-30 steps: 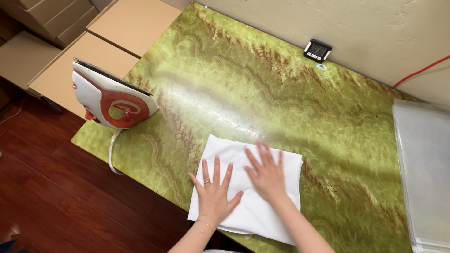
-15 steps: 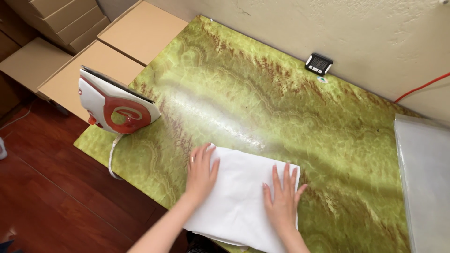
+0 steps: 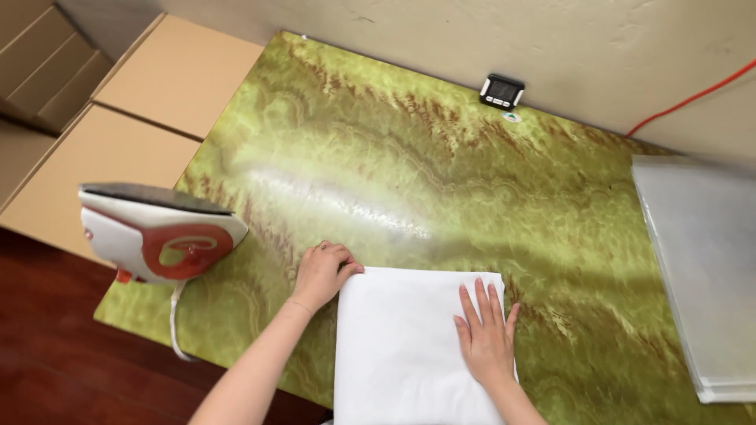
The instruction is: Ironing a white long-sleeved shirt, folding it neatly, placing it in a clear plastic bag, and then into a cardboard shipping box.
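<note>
A folded white cloth (image 3: 402,346) lies on the near edge of the green marbled bench (image 3: 441,181), its lower part running out of the bottom of the view. The left hand (image 3: 321,271) sits at the cloth's top left corner with the fingers curled, seemingly pinching the edge there, though the grip itself is partly hidden. The right hand (image 3: 487,340) rests flat and open on the cloth's right side, fingers spread and pointing away from the person, pressing the fabric down.

The cloth looks light, soft and limp; it would sag and unfold if lifted by one point, so corners or a folded edge seem the sensible places to take hold, with a flat palm to keep the layers from sliding on the glossy bench. As folded, it forms a neat rectangle whose long axis appears to run from the person toward the wall, its top edge roughly parallel to the bench's back edge.

An orange and white iron (image 3: 157,232) stands on its heel at the bench's left end, well apart from the cloth. A small black timer (image 3: 502,91) leans against the wall, and a stack of clear plastic sheets (image 3: 697,260) lies at the right.
</note>
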